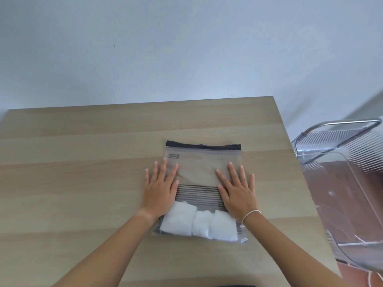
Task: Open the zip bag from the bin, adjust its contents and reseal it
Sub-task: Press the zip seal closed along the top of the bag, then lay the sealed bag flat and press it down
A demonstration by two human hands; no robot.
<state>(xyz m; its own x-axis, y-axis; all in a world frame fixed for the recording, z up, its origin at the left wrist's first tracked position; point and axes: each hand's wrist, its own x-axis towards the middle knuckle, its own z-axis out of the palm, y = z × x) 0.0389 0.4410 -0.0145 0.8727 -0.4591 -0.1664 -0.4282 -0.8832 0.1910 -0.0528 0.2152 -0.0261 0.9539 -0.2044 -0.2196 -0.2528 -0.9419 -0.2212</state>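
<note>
A clear zip bag (198, 167) with a black zip strip (203, 146) along its far edge lies flat on the wooden table (83, 183). Inside it, a striped dark cloth (198, 196) sits in the middle and white rolled cloths (196, 223) fill the near end. My left hand (160, 188) rests flat, fingers spread, on the bag's left side. My right hand (237, 190) presses flat, fingers spread, on the bag's right side. Neither hand grips anything.
A clear plastic bin (342, 183) with a metal handle (342, 123) stands off the table's right edge. A pale wall rises behind the table's far edge.
</note>
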